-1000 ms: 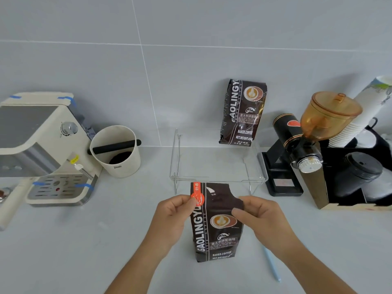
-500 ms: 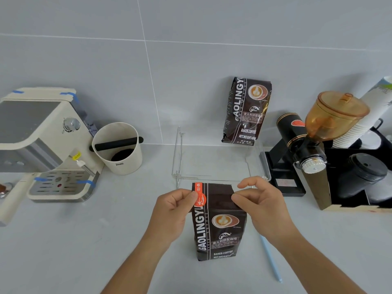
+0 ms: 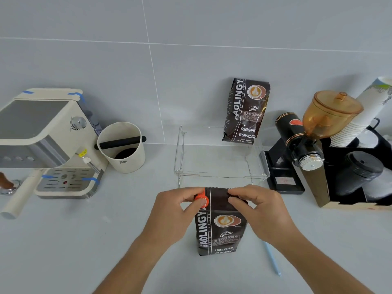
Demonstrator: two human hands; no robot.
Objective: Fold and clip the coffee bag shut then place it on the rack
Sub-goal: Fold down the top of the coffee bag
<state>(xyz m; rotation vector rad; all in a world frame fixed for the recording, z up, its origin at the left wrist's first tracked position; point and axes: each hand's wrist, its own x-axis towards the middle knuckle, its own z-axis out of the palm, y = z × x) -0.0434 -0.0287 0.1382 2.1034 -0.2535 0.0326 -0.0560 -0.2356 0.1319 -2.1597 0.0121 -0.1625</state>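
Bag: a dark coffee bag is standing upright on the grey surface, just in front of the rack, with its top edge unfolded and pointing up.
Left hand: the left hand is pinching the bag's top left corner between thumb and fingers, closed on it beside an orange round sticker.
Right hand: the right hand is gripping the top right corner of the bag, fingers curled over the upper edge and thumb lying across the front panel.
Rack: a clear rack is standing behind the bag, against the tiled wall.
Second bag: a second bag of the same print is standing at the rack's back right, leaning on the wall.
Clip: a pale blue stick-like piece is lying on the surface to the right of the bag, beside the right forearm; whether it is the clip cannot be told.
Left side: an espresso machine is standing near a cream cup with a black bar across its rim.
Right side: a grinder with an amber hopper is standing just beside the rack, next to stacked paper cups.
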